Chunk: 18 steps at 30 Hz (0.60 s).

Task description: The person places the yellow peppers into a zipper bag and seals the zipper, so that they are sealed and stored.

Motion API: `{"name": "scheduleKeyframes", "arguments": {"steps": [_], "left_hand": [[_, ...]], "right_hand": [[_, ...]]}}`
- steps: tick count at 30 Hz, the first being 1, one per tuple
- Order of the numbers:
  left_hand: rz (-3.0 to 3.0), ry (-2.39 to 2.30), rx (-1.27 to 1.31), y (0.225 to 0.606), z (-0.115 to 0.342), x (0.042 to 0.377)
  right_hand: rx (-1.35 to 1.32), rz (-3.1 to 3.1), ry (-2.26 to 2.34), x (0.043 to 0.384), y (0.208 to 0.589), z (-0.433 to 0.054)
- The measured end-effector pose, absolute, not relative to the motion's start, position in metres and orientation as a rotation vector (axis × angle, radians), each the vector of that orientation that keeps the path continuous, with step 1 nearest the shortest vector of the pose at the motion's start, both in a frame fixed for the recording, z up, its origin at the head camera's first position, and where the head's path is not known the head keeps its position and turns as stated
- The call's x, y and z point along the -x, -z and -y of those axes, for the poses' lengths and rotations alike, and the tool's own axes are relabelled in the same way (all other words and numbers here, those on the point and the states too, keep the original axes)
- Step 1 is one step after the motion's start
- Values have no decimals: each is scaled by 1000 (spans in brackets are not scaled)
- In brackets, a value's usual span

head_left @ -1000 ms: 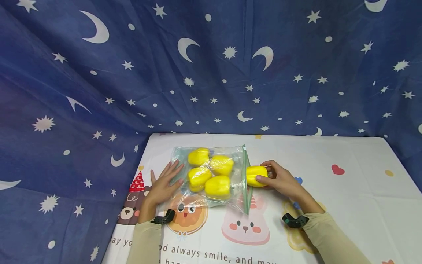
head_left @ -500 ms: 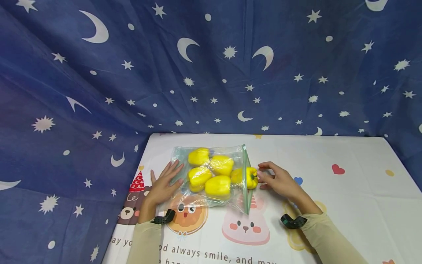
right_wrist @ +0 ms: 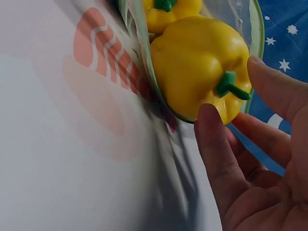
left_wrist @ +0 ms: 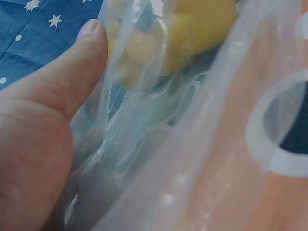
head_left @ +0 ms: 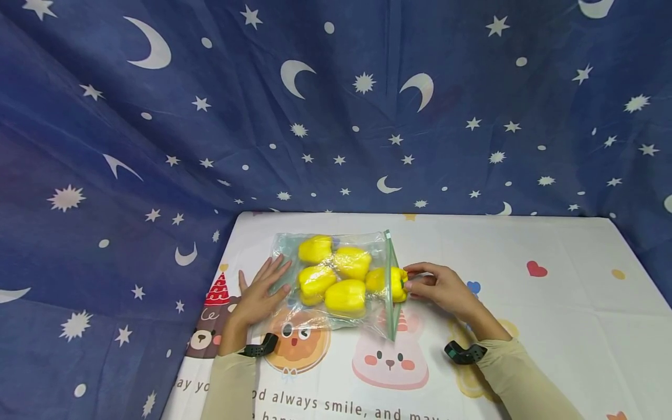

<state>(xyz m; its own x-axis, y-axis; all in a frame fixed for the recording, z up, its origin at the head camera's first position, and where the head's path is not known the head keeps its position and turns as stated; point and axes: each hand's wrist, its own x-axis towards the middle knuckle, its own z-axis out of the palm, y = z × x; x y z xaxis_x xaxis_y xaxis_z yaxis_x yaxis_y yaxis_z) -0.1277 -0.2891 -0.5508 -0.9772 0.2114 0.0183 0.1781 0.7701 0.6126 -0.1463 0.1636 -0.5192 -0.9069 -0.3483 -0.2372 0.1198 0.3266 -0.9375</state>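
A transparent zip bag (head_left: 286,245) with a green-edged mouth lies flat on the table, its mouth facing right. Several yellow bell peppers (head_left: 345,297) are inside it. One more bell pepper (right_wrist: 192,62) sits halfway through the mouth, green stem pointing outward. My right hand (head_left: 438,287) is at this stem end, with its fingertips (right_wrist: 210,118) spread against the pepper rather than wrapped round it. At the bag's closed left end my left hand (head_left: 261,297) rests with fingers spread; its thumb (left_wrist: 89,53) lies along the plastic in the left wrist view.
A white cloth printed with cartoon figures and lettering covers the table (head_left: 488,251). Behind and to the left hangs a blue curtain (head_left: 336,116) with moons and stars. Each wrist wears a black camera band (head_left: 465,352).
The pepper at the mouth has slid left, partly into the bag. My right hand has loosened its grip on it and followed it left to the stem end. The left hand has stayed put.
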Motion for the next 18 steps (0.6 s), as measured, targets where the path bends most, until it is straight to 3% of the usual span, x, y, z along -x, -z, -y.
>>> {"name": "scheduleKeyframes", "arguments": {"steps": [18], "left_hand": [[-2901, -1046, -331, 551, 291, 128]], "right_hand": [[263, -2353, 1530, 147, 519, -140]]}}
